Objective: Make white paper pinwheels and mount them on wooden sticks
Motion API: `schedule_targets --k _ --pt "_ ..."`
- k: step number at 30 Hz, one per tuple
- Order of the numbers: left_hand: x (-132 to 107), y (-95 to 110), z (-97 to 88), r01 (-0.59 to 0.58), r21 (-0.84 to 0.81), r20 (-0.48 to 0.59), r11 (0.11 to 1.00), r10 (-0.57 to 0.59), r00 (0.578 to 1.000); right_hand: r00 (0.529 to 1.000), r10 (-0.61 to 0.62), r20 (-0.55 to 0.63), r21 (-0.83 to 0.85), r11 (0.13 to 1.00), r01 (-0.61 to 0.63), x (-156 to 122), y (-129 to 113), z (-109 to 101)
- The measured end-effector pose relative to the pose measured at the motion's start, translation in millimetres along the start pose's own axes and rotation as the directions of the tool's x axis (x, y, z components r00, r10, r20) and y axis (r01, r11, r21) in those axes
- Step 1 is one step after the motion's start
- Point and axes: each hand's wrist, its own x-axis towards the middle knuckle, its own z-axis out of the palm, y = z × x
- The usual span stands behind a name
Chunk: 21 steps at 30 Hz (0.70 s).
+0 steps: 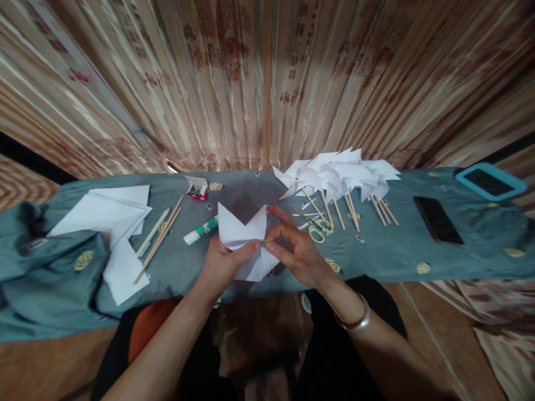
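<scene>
A white paper pinwheel (242,227) is held up over the near edge of the cloth-covered table. My left hand (223,262) grips its left side, the thumb pressing near its centre. At that centre, the thumb and fingertips of my right hand (295,248) pinch together; a tiny pin-like thing seems to be there, too small to make out surely. Behind the pinwheel lies a glue stick (200,230) with a green label. Finished paper pinwheels (334,175) on wooden sticks lie in a heap to the back right. Green-handled scissors (320,229) rest beyond my right hand.
On the left are white paper sheets (112,211) and several wooden sticks (161,239). A small open red box (197,189) of dark metal bits stands behind. A black phone (438,220) and a blue-framed tablet (491,181) lie right. A pleated curtain (259,83) hangs behind the table.
</scene>
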Motion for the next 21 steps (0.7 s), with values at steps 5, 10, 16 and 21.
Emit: schedule_targets --k 5,10,16,21 --pt "-1.7 2.5 -0.3 -0.001 0.002 0.051 1.000 0.001 0.999 1.000 -0.004 -0.011 0.013 1.000 0.004 0.3 0.7 0.8" --pt "-2.5 4.1 -0.2 0.006 0.028 0.046 1.000 -0.008 0.999 1.000 -0.008 -0.011 0.014 1.000 0.008 0.6 0.5 1.0" --pt "-1.6 3.6 -1.7 0.027 0.013 0.051 1.000 -0.027 0.998 1.000 0.007 -0.002 0.039 0.999 -0.007 0.7 -0.7 1.1" --pt "-0.3 -0.6 -3.7 0.046 -0.032 0.083 0.998 -0.043 0.996 0.999 0.031 -0.008 0.082 0.996 -0.030 -0.3 -1.8 2.5"
